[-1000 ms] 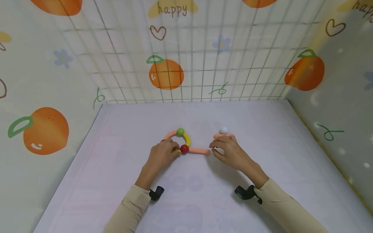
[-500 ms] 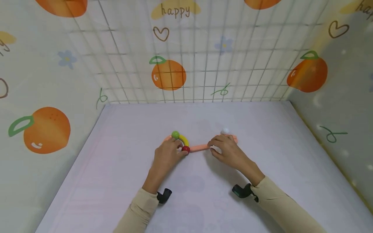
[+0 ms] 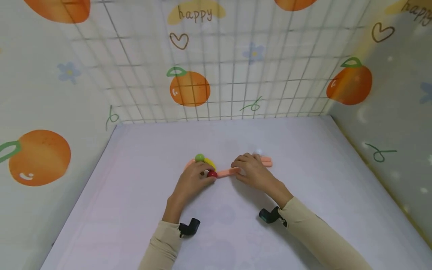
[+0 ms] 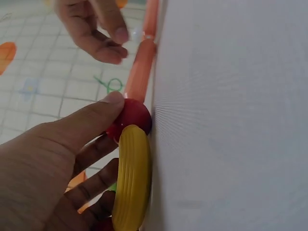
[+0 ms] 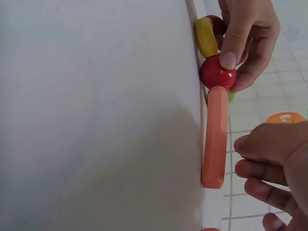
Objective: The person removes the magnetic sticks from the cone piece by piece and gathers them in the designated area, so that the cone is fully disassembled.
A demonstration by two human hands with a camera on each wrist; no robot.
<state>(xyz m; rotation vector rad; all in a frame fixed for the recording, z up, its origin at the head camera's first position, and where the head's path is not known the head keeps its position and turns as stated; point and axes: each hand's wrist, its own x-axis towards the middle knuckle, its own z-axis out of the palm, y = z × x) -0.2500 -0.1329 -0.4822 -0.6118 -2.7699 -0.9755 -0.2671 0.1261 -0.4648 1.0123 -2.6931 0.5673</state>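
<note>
My left hand [image 3: 192,180] pinches a glossy red ball [image 3: 212,174] between thumb and fingers. A straight orange stick [image 5: 215,139] runs from that ball toward my right hand [image 3: 253,172]. In the right wrist view, the right fingers are loosely bent beside the stick, apart from it and holding nothing. A yellow curved piece [image 4: 132,178] also joins the red ball. With a green ball [image 3: 200,157] and an orange curved piece [image 3: 189,164], it forms a ring on the table, partly hidden by the left hand. Another red ball [image 5: 218,25] shows behind the yellow piece.
Two orange sticks [image 3: 266,161] lie side by side just beyond the right hand. A whitish ball [image 3: 258,152] sits behind them. At the table's back rises a white wire grid [image 3: 233,82] with a printed orange-patterned cloth; similar cloth walls flank both sides.
My left hand has shifted from the ring's left side onto the red ball. The ring has turned, its green ball going left, and the stick's far end has swung away. My right hand moved slightly left.
</note>
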